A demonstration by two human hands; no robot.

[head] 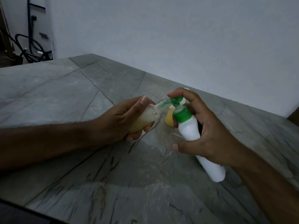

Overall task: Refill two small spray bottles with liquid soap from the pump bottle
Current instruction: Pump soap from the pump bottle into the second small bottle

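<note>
over the grey stone table (68, 97), the right hand (210, 135) grips the white pump bottle (191, 128), tilted, forefinger on its green pump head (175, 101). left hand (123, 118) holds a small clear bottle (145, 118), part full of yellowish soap. i'd keep the spout right at its open neck and pump slowly so nothing dribbles. second bottle (169, 118) sits just behind.
</note>
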